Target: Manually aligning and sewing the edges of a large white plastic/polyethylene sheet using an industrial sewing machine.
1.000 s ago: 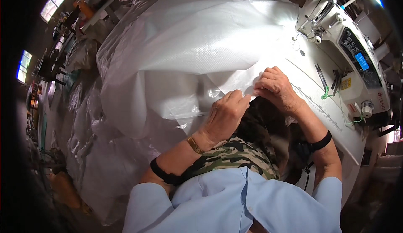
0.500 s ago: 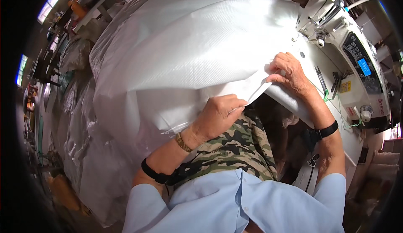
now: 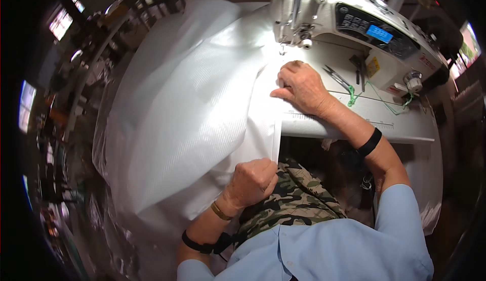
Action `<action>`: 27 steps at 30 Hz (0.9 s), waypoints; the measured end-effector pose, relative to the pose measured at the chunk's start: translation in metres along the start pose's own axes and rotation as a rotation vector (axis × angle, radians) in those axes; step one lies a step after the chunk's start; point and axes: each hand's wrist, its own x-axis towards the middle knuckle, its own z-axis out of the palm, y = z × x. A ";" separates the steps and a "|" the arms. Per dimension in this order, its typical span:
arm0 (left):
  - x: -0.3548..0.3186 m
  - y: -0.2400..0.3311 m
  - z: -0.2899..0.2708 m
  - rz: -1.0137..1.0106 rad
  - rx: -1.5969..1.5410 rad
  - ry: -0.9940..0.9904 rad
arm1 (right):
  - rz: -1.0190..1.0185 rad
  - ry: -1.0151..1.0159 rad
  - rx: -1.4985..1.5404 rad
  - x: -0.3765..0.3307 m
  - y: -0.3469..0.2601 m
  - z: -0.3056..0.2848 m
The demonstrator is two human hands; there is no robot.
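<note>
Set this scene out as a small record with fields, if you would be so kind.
Left hand: closed on an edge of the white sheet, above the lap
Right hand: at the sheet's edge, fingers bent, near the needle
White sheet: creased, mostly left of the sewing machine
Sewing machine: white, blue screen lit
Tabletop: slim pointed tool, green thread at its near end
Worn: black band on each forearm, gold-coloured band on left wrist

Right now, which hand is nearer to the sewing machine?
Right. The right hand is just in front of the sewing machine; the left hand is farther back, gripping the edge of the white sheet.
</note>
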 end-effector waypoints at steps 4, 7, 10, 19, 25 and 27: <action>0.008 -0.005 0.001 0.023 0.039 -0.038 | 0.040 0.042 -0.016 -0.002 0.000 0.001; 0.017 -0.012 0.001 0.045 0.064 -0.049 | 0.101 0.050 -0.033 -0.002 0.002 0.002; 0.030 -0.018 0.001 0.026 0.119 -0.074 | 0.135 0.062 -0.014 -0.003 0.004 0.002; 0.094 -0.040 -0.001 0.030 0.285 -0.127 | 0.166 0.060 0.072 -0.004 0.009 0.000; 0.137 -0.061 0.006 -0.019 0.388 -0.154 | 0.198 0.015 0.069 -0.003 0.019 0.007; 0.150 -0.069 0.007 -0.057 0.376 -0.142 | 0.195 0.033 0.064 -0.002 0.022 0.009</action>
